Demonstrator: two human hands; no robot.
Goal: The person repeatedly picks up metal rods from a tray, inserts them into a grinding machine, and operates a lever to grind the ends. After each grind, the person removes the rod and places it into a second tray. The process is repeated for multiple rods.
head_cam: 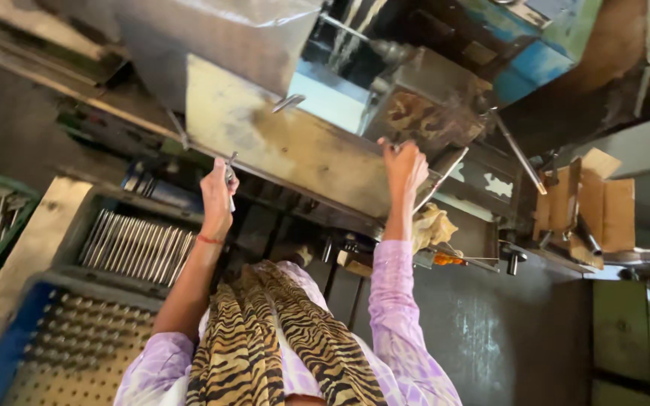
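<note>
A striped scarf hangs nearest, over lilac sleeves. To the left lie a perforated blue tray and a rack of metal rods. Farther out, the left hand is closed around a small metal piece beside the worn metal panel; the right hand grips that panel's upper edge.

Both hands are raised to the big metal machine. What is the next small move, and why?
Probably lift the left hand a little, bringing the small metal piece it pinches to the steel panel edge. The piece sits just below that edge, while the right hand already grips the panel's far end. What the piece is cannot be told.
</note>
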